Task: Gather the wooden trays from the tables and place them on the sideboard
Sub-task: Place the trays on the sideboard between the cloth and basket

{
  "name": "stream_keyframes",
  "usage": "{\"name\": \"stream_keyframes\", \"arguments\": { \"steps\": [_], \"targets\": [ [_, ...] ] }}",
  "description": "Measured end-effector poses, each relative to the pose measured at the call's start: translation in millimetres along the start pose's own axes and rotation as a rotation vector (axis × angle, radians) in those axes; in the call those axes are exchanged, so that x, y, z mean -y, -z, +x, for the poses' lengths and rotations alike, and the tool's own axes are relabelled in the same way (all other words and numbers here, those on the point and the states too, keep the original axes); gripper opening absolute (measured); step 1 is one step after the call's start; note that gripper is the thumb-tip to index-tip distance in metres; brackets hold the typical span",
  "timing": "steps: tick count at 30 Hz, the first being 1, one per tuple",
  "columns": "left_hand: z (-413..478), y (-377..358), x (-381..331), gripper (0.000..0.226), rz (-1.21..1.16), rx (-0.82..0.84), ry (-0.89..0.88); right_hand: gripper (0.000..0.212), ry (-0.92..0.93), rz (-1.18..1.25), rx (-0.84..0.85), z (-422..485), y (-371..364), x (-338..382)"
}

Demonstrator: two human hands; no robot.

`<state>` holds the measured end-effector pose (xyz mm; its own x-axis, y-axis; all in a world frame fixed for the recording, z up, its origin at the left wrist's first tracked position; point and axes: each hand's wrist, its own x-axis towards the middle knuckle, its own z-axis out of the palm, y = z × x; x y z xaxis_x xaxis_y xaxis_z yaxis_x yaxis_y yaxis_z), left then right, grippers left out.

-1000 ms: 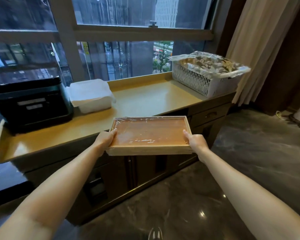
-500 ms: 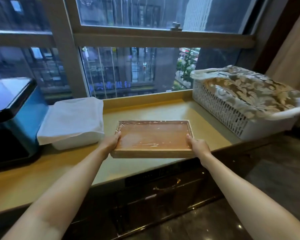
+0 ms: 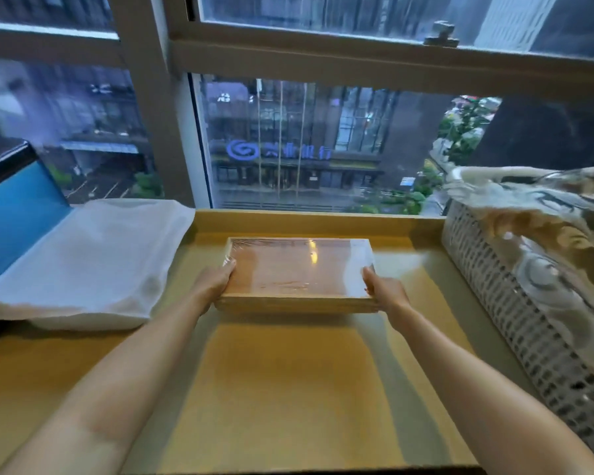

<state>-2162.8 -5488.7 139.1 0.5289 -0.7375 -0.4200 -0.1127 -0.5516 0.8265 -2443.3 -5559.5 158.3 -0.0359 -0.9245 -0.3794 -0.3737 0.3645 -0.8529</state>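
Now left hand (image 3: 213, 281), right hand (image 3: 386, 291) gripping wooden tray (image 3: 297, 274) ends over sideboard (image 3: 282, 389).

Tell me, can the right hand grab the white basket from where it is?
Probably yes. The basket stands just beside the right hand, with bare sideboard between them. But that hand holds the tray, so it must let go first.
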Motion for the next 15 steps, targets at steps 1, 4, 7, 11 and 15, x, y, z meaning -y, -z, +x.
{"name": "stream_keyframes", "arguments": {
  "steps": [1,4,7,11,15],
  "targets": [
    [8.4,-5.2,-3.6,0.056,-0.006,-0.011,0.018,0.039,-0.01,0.0,0.014,13.9,-0.2,3.3],
    [30.2,-15.5,-11.0,0.059,0.003,-0.056,0.078,0.035,-0.045,0.003,0.066,49.1,-5.0,10.7],
    [50.3,-22.7,-16.9,0.06,-0.006,-0.074,0.122,0.045,-0.079,-0.001,0.09,74.5,-12.4,17.2],
    [76.7,-24.6,-22.3,0.06,0.001,-0.08,0.131,0.038,-0.081,0.011,0.123,98.3,-24.0,24.8],
    [96.3,-20.9,-29.9,0.059,-0.004,-0.062,0.132,0.037,-0.116,0.008,0.104,114.4,-34.1,29.4]
  ]
}}
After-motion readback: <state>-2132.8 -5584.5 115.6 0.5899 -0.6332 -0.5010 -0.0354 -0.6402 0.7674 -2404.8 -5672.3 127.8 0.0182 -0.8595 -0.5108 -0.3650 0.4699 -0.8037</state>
